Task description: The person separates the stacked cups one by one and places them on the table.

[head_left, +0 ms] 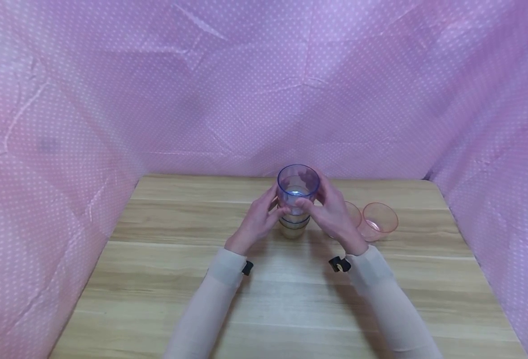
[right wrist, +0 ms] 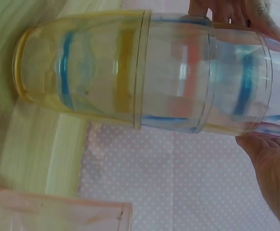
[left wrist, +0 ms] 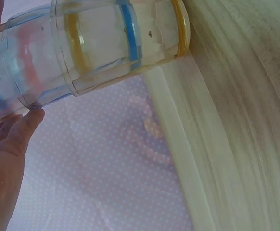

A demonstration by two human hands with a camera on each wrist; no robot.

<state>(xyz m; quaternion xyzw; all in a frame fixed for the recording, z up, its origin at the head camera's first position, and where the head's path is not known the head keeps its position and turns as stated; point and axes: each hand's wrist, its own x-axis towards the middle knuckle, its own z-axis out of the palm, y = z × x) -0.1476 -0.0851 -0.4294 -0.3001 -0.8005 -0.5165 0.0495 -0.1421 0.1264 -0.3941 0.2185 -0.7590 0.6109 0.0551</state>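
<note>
Wooden bench (head_left: 165, 299), pale plank grain | left hand (head_left: 257, 222) and right hand (head_left: 333, 214) curl around stack of clear cups (head_left: 295, 202), upright mid-bench | two pink cups (head_left: 374, 219) just right | pink white-dotted cloth (head_left: 111, 99) walls behind | no readable writing

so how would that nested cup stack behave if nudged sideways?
Likely tippy: the nested cup stack is tall on one narrow base. Probably light and rigid, being thin clear plastic. The smooth walls look slippery; the left hand and right hand steady it from both sides.
</note>
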